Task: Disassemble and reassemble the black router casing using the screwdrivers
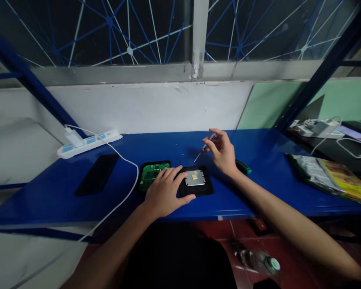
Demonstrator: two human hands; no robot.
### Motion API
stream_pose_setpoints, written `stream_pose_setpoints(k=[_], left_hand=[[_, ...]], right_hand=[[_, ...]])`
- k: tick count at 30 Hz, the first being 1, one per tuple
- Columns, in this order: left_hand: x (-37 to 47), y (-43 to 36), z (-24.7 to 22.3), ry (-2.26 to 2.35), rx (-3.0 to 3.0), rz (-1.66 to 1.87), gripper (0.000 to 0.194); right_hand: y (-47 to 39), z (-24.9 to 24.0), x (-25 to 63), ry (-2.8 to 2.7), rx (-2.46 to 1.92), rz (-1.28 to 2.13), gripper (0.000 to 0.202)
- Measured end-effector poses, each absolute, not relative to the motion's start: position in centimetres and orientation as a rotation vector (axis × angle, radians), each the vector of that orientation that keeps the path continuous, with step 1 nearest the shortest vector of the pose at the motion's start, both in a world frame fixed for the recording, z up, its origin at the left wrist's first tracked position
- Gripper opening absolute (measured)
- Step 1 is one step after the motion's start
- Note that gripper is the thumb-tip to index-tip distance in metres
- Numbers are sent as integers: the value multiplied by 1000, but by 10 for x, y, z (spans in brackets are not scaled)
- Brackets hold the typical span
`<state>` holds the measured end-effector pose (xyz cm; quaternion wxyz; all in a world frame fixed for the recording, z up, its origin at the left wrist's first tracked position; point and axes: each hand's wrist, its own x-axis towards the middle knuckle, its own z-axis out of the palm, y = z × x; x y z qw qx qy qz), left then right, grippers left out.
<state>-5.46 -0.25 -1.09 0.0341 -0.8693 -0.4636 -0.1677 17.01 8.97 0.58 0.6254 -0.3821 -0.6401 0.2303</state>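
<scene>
My left hand (165, 190) lies with fingers spread over the left edge of a black casing half (211, 188). A silvery metal plate (200, 179) with a small yellowish pad (194, 176) sits in that casing. Just left, partly under my fingers, is the other black casing part with a green circuit board (150, 171). My right hand (222, 152) is raised above the table, fingers pinched on a small screwdriver (203, 149) with a clear and red handle. Its thin shaft slants down to the left, the tip near the casing's far edge; contact cannot be made out.
A green-and-black tool (243, 166) lies right of my right wrist. Leftward are a dark phone-like slab (98, 174), a white power strip (90, 143) and a white cable (129, 192). At right lies a colourful packet (333, 176). A plastic bottle (260, 261) is on the floor.
</scene>
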Motion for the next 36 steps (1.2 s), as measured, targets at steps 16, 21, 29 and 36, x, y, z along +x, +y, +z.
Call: stream_pose_setpoints(k=[16,21,29,36], left_hand=[[0,-13,-8,-1350,-2582,-965,23],[-1,-14,-13,-1367,-2558,-1087,22],[-4,-15,-13,-1439,-2692,-1139,21],[-5,-16,-14,-1456,-2728,-1179,21]], right_hand=[[77,9,182,-1446,-915,674,28],[78,5,181,-1502,-935,730,27],[80,3,180,-1518,-965,794,29],[79,5,179,-1523,-949,818,30]])
